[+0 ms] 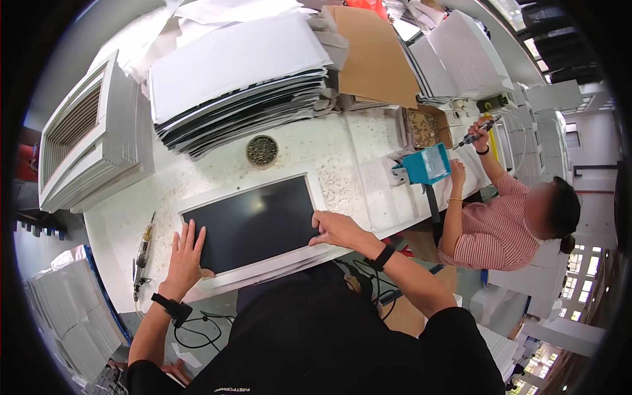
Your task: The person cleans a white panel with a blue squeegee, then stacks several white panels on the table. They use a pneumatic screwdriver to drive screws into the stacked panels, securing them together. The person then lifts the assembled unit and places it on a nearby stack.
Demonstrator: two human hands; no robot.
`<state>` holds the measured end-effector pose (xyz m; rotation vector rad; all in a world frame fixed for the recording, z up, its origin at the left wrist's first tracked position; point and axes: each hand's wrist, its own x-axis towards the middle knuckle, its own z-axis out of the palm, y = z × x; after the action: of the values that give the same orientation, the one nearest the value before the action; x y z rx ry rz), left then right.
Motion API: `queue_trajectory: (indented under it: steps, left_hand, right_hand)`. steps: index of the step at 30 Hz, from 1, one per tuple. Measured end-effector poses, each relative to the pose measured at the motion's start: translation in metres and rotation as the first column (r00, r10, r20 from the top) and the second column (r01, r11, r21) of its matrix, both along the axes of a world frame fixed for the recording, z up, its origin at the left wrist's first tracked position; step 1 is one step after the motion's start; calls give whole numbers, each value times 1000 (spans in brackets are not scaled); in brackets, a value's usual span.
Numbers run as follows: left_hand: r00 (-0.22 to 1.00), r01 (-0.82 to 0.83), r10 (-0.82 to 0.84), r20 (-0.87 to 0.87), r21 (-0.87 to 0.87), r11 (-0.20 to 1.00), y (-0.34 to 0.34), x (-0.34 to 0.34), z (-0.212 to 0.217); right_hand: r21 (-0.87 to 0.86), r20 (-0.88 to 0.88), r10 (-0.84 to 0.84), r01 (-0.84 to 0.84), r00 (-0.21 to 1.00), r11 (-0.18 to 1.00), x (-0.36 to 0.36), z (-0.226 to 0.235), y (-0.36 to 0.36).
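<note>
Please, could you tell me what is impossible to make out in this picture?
In the head view:
- Underside of the dark panel: hidden by its front.
- White frame parts beneath the left hand and right hand: covered by them.
- Small pieces: too small to identify.
- Co-worker's face: blurred.

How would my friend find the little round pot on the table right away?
Start at the big white table and find the dark panel between the left hand and the right hand. Just past the panel's far edge, before the tall stack of sheets, sits the small pot full of tiny bits. Its round shape sets it apart from the straight-edged panel and sheets.
</note>
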<state>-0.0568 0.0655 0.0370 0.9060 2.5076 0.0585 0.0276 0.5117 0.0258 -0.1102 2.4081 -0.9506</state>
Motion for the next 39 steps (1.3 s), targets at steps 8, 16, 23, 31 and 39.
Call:
queue_trajectory:
  steps: [8,16,23,31,39]
  left_hand:
    - [940,-328,239,244,448,831,188,44,54]
    - [923,-333,64,380,705,627,462,55,-13]
    - [903,-412,179,391,666,622,531,43,-48]
    - [907,-406,196,373,649,643,530,37,-49]
    - [815,-482,71,575,606,632,416,62,-10]
  right_hand:
    - [-18,-524,-593,688,612,726,79,107,144]
    - [372,-467,-465,644,752,669,81,59,244]
    - [270,-387,-535,647,751,713,71,38,252]
    - [90,-506,-542,667,670,740,66,83,252]
    - [-74,-286,-356,349,890,934,18,125,189]
